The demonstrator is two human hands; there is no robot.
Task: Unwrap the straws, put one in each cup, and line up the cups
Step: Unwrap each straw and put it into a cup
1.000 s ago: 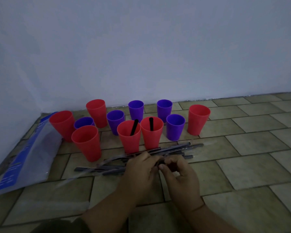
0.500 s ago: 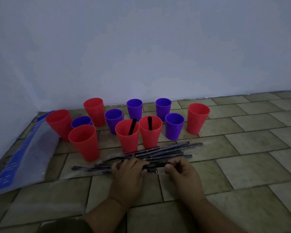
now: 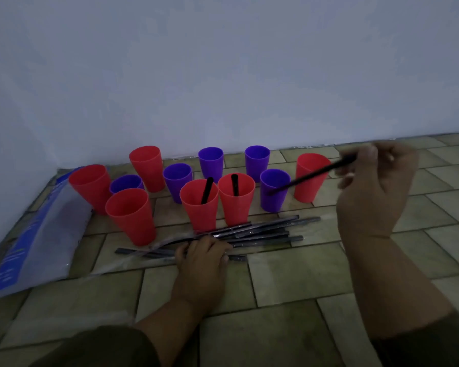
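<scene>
Several red and purple cups stand on the tiled floor near the wall. Two front red cups (image 3: pixel 199 207) (image 3: pixel 236 202) each hold a black straw. My right hand (image 3: pixel 374 186) is raised at the right and grips a bare black straw (image 3: pixel 310 176); its far tip points at the rim of a purple cup (image 3: pixel 274 192), in front of the rightmost red cup (image 3: pixel 309 181). My left hand (image 3: pixel 202 263) rests on the pile of wrapped straws (image 3: pixel 260 231) lying in front of the cups, fingers on a wrapper.
A clear and blue plastic bag (image 3: pixel 35 242) lies at the left by the side wall. The back wall (image 3: pixel 223 75) rises just behind the cups. Bare tiles (image 3: pixel 435 221) stretch to the right and toward me.
My right hand has lifted up and to the right, drawing a bare straw out of its wrapper. My left hand has stayed down on the pile.
</scene>
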